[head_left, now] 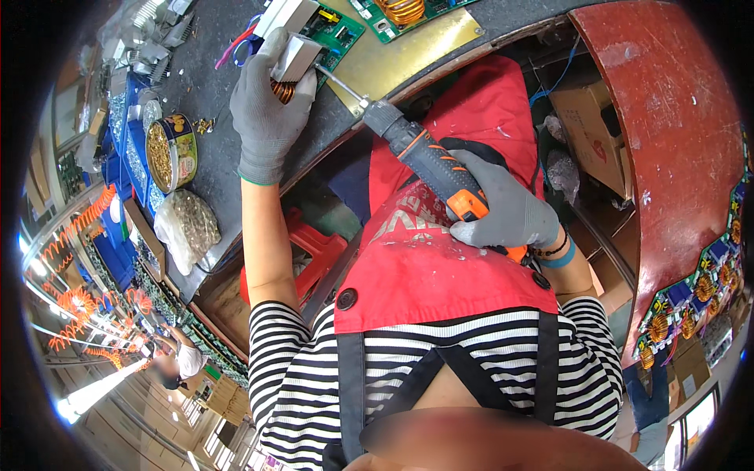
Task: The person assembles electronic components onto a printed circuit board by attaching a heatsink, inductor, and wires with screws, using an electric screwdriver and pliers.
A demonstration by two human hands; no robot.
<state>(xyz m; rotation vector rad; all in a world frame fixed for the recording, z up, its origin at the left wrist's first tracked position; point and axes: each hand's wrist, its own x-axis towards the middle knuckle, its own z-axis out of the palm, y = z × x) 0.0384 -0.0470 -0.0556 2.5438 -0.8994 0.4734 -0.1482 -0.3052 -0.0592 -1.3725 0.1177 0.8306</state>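
Gripping an orange-and-black electric screwdriver (436, 169) mid-frame, the grey-gloved right hand (506, 210) is closed round the handle, with the steel bit (339, 82) angled up-left to the base of a silver metal heat-sink block (297, 56). That block is pinned by the grey-gloved left hand (267, 106), fingers curled over it, a copper-wound coil (283, 92) showing just under the palm. Block and coil sit on a green circuit board (338, 31) at the upper centre, on a dark workbench (212, 78); a brass-coloured plate (400, 55) lies beside it.

Judgement: the bit is best kept in line with the screw, the block held flat against the board, and pressure applied before the trigger is pulled, so that the tip is not cammed out onto the board.

Further out, a round tin of brass screws (169, 149) and a clear bag of small parts (188, 228) lie at the left. A rust-red curved panel (667, 118) is seen at right, with more coil-fitted boards (691, 294) below it.
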